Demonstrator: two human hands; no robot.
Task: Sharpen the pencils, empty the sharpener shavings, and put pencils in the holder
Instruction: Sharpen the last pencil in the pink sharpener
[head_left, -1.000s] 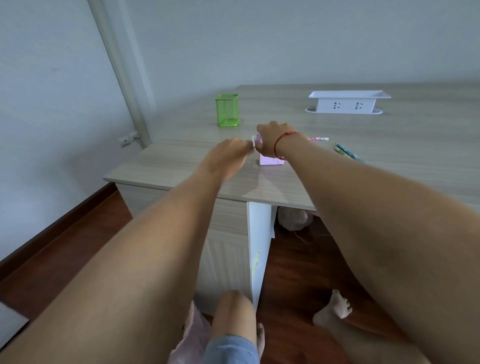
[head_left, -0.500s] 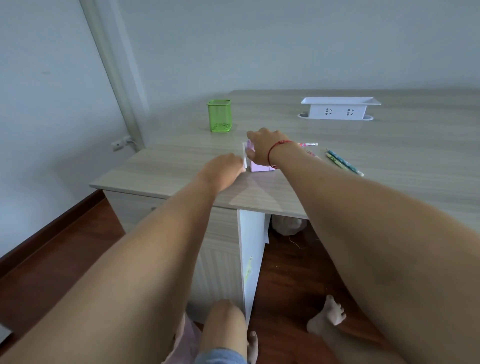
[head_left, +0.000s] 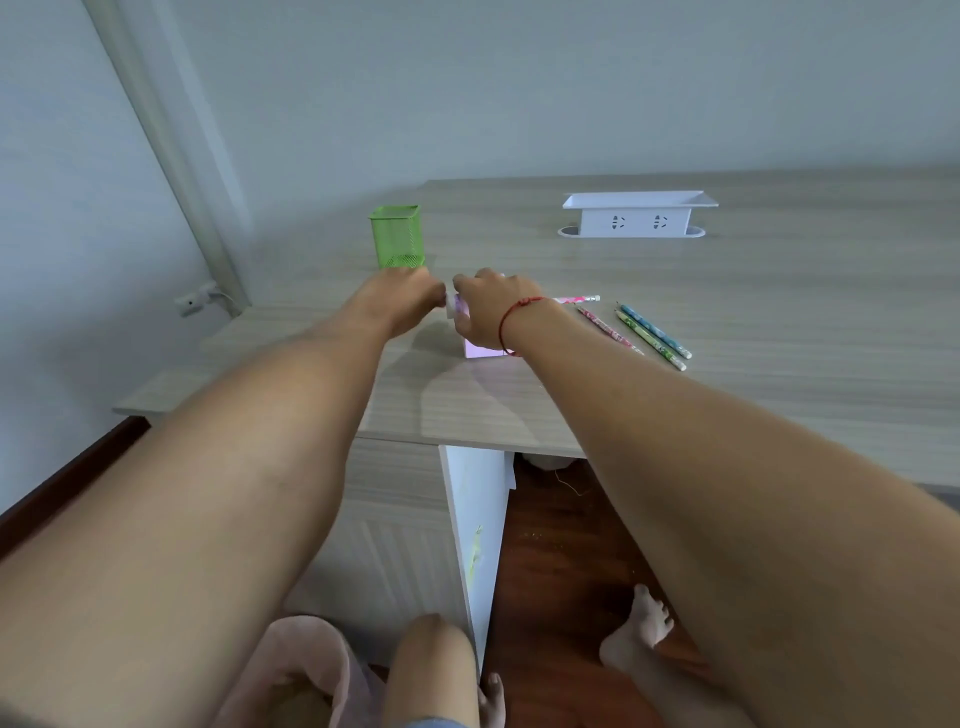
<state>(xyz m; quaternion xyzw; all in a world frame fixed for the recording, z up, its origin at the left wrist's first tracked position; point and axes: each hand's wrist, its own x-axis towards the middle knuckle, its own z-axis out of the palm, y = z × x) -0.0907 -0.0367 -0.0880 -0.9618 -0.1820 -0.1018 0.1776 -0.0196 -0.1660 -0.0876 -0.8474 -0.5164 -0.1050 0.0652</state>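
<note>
Right hand (head_left: 488, 309) covers the pink sharpener (head_left: 480, 349); green holder (head_left: 396, 236) behind, pencils (head_left: 652, 332) alongside.

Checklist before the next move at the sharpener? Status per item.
1. Sharpener steadied: right hand grips the pink sharpener from above, on the desk. Ok.
2. Left hand on the crank: fingers curled at the sharpener's left end, but what they grip is hidden. Cannot tell.
3. Pencil seated: the pink pencil pokes out behind the right wrist, its tip end hidden. Cannot tell.
4. Green holder ready: upright, with nothing sticking out. Ok.
5. Next pencils at hand: three loose pencils lie just right of the wrist. Ok.
6. Shavings level: hidden. Cannot tell.
</note>
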